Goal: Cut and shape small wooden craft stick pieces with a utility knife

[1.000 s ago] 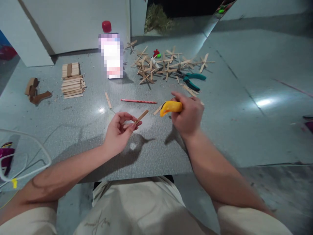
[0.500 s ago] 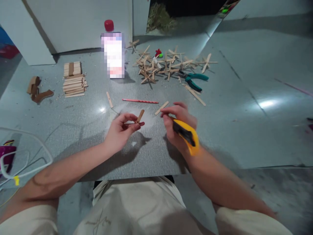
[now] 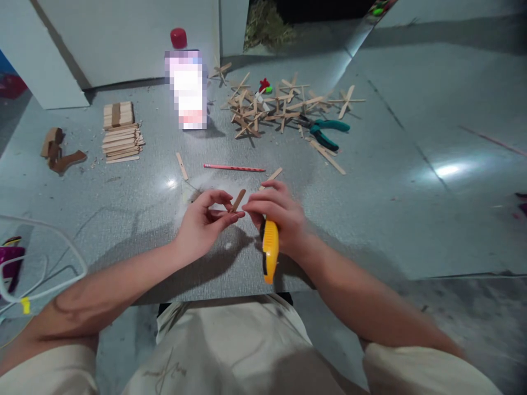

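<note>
Grey and shiny, the table (image 3: 382, 208) had small crumbs of wood on it. Thumb and fingers of the left hand (image 3: 201, 219) were pinched shut on a small brown stick (image 3: 238, 201), over the near part of the table. Its top end poked up past the fingers. The right hand (image 3: 284, 219) was just beside it, with its fingers bent and partly closed around a yellow tool (image 3: 270, 247). The tool hung down below those fingers. It was too hard to tell if the right fingertips touched the brown stick.

Just past the right hand lay a pale stick (image 3: 275, 175), partly hidden by the fingers. A pink pencil (image 3: 234, 168) lay past both hands, with a short stick (image 3: 181, 166) to its left. Farther off, to the right, were green pliers (image 3: 329, 131) by a messy heap of crossed sticks (image 3: 251, 115). A red and green bit (image 3: 265, 86) sat in the heap. A blurry, bright phone (image 3: 190, 93) stood far off, near a red cap (image 3: 178, 38). On the left were a stick pile (image 3: 122, 144) and brown scraps (image 3: 61, 156).
</note>
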A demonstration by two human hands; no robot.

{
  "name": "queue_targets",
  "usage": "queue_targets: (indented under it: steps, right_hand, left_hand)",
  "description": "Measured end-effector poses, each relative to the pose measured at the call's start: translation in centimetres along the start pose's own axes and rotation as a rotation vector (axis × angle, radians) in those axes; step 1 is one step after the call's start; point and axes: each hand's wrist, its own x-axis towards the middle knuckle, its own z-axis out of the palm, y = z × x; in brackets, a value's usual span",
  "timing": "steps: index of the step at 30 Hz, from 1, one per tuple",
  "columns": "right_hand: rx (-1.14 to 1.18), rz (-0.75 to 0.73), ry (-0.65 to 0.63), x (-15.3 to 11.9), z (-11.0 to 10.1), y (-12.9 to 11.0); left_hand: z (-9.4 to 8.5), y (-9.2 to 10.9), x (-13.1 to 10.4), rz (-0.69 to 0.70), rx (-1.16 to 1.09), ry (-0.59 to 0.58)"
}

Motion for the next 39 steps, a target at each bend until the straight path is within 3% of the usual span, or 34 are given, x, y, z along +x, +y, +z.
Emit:
queue_targets:
  steps: [7,19,30,39]
  right_hand:
    - [-0.129,-0.086,-0.069,-0.3,0.2,-0.1]
    - [-0.357,-0.345,-0.030,0.3,-0.5,-0.8]
    - [-0.306,-0.109,-0.009,0.1,0.6,-0.8]
    - [-0.101,0.100,0.136,0.0,0.7,0.4]
  left_hand:
    - [0.0,-0.1,-0.7,0.076,0.111,0.025]
    - [0.1,-0.1,-1.2,0.095,0.146,-0.020]
    - [0.5,0.7,-0.7,-0.005,-0.002,-0.001]
    - [0.3,0.5,-0.2,-0.046,-0.096,0.019]
